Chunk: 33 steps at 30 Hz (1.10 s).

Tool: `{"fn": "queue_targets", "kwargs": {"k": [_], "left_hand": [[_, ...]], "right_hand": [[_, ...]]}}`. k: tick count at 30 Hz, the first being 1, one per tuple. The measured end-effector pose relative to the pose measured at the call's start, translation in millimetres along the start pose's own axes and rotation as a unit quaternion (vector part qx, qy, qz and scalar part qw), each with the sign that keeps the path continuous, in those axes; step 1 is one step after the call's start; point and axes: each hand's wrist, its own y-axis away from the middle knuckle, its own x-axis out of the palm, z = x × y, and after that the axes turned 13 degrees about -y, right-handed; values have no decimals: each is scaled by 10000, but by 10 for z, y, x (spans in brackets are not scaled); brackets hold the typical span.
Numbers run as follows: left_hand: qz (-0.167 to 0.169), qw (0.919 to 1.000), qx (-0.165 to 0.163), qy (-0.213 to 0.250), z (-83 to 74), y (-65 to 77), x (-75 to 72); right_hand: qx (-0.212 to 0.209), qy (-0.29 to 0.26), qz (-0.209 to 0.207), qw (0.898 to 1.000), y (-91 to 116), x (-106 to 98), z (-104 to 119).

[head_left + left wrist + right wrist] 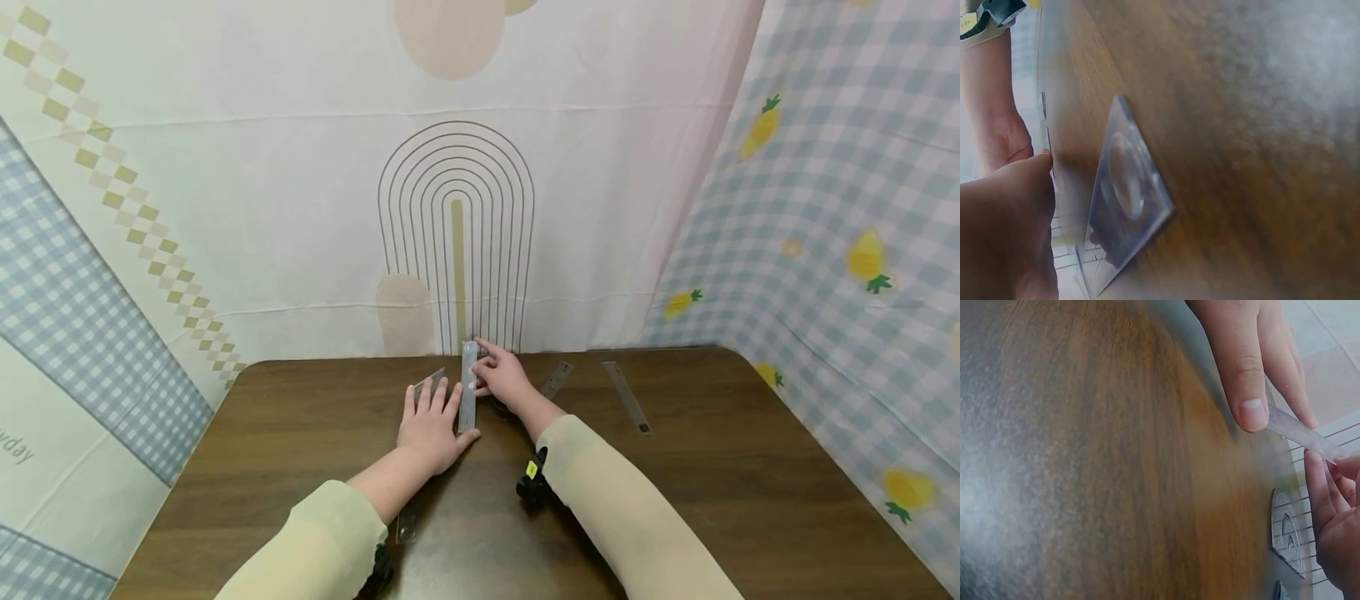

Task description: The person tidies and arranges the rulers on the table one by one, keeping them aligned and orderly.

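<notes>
A clear ruler [468,387] stands lengthwise between the two hands in the head view, its far end overlapping the wall cloth. My left hand [431,427] has its fingers spread and straight, the thumb at the ruler's near end and the index finger along its left side. With the fingers of my right hand [504,379], I pinch the ruler toward its far end. The right wrist view shows the left thumb [1252,415] against the ruler [1300,432]. Behind the left fingers lies a clear straight-edged piece [429,380], partly hidden.
Right of the hands lie a short ruler [557,380] and a longer clear ruler [628,398]. A clear set square [1147,219] with a round hole lies below the left wrist. The right wrist view shows a protractor [1287,532]. A wall cloth [315,250] hangs behind the wooden table [712,483].
</notes>
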Motion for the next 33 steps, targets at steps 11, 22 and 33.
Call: {"fn": "queue_targets", "kwargs": {"k": [11,22,33], "left_hand": [[-412,9988,141,208,13,17,90],[-549,9979,280,197,12,104,32],[-620,9973,308,260,7,194,-24]], "right_hand": [[143,-116,-30,9998,61,-21,21],[257,-315,16,9992,141,-46,51],[291,-496,123,9983,247,-53,101]]}}
